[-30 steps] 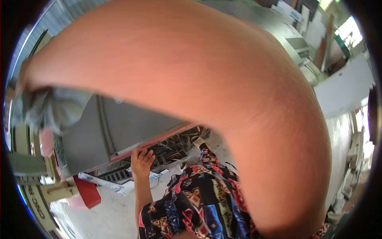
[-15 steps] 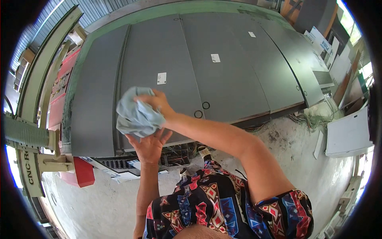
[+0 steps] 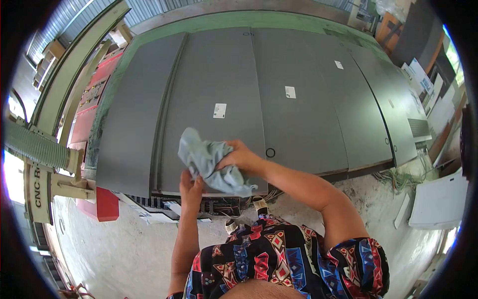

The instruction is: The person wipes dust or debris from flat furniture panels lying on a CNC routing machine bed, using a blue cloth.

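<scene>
A crumpled light blue-grey cloth [image 3: 206, 157] hangs between my two hands, above the near edge of the dark grey panels [image 3: 214, 65]. My right hand [image 3: 241, 158] is closed on the cloth's right side. At the cloth's lower left, my left hand [image 3: 191, 185] has its fingers bent together and pinches the edge of it. White labels, one of them [image 3: 219, 110] just beyond the cloth, lie on the panels. A black ring [image 3: 270, 152] is on the panel right of my right hand.
A beige machine frame [image 3: 79, 65] with a ribbed hose [image 3: 37, 144] stands at the left, above a red base [image 3: 107, 204]. White box [image 3: 438, 202] and leaning boards [image 3: 423, 79] are at the right. Cables [image 3: 398, 177] hang by the panels' near right edge.
The cloth and my right hand have moved right and down in view, and the cloth hangs looser. My left hand's spread fingers have closed at the cloth. The view has shifted slightly.
</scene>
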Tool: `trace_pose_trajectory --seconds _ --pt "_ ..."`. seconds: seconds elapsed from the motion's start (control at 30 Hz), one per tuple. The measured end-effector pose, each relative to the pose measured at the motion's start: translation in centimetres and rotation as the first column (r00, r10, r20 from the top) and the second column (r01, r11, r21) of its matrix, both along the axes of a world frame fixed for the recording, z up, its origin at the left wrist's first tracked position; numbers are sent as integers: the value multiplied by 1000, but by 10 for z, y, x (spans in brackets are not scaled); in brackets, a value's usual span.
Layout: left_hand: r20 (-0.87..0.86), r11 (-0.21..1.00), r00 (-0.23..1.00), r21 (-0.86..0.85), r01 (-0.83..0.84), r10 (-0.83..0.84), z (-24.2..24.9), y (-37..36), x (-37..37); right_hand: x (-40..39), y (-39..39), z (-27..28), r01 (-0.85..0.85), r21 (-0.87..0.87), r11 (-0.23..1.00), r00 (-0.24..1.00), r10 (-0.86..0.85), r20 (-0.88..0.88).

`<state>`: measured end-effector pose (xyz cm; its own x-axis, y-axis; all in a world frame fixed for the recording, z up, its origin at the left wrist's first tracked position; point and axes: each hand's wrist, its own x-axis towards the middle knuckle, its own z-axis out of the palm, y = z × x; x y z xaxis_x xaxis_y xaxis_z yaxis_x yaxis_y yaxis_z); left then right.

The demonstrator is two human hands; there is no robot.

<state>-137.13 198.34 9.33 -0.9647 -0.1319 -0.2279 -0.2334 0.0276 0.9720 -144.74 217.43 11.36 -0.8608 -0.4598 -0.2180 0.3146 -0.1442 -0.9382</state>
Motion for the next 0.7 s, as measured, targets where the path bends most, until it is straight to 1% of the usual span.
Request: trace_pose_trajectory --seconds 0.03,0.07,0.1,0.17,0.2,0.23,0.27,0.37,0.4,0.43,0.5,0.57,0.6,0.67,0.7 --pt "34 994 999 -105 -37 41 -1 -10 5 -7 13 9 51 96 994 997 -44 -69" --pt "-34 971 989 -192 -146 142 -10 -18 12 -18 27 6 152 191 970 948 -88 -306" --pt "-69 946 966 -197 -256 247 -22 -29 21 -28 41 3 271 251 929 842 -103 -529" --pt "-137 863 884 -195 -466 446 -45 -45 39 -42 64 9 365 437 822 826 -69 -560" --pt "-59 848 855 -110 -519 516 -52 -46 47 -44 68 5 362 600 713 829 47 -557" --pt "24 819 818 -26 -574 574 -57 -45 53 -47 70 -2 361 736 572 831 160 -532" --pt "111 777 777 54 -627 620 -56 -41 55 -49 70 -4 362 839 406 832 266 -487" --pt "346 704 760 297 -645 550 -48 -24 53 -36 40 -10 360 914 186 754 519 -402" --pt "322 743 835 385 -547 447 -54 -25 52 -31 27 -16 366 892 266 694 561 -452" --pt "343 718 828 417 -557 443 -55 -25 50 -24 13 -22 364 865 345 631 592 -501" --pt "380 666 819 479 -572 430 -39 -18 39 -3 -18 -23 290 841 457 485 687 -541" --pt "353 617 803 515 -596 480 -41 -27 35 21 -49 -27 232 843 485 351 767 -538" --pt "339 591 792 533 -606 507 -43 -33 33 29 -50 -31 199 821 535 306 762 -571" --pt "228 610 841 599 -519 491 -80 -58 34 35 -50 -37 123 770 626 217 740 -636" --pt "170 620 859 626 -472 483 -100 -70 35 32 -45 -39 90 771 631 206 745 -634"
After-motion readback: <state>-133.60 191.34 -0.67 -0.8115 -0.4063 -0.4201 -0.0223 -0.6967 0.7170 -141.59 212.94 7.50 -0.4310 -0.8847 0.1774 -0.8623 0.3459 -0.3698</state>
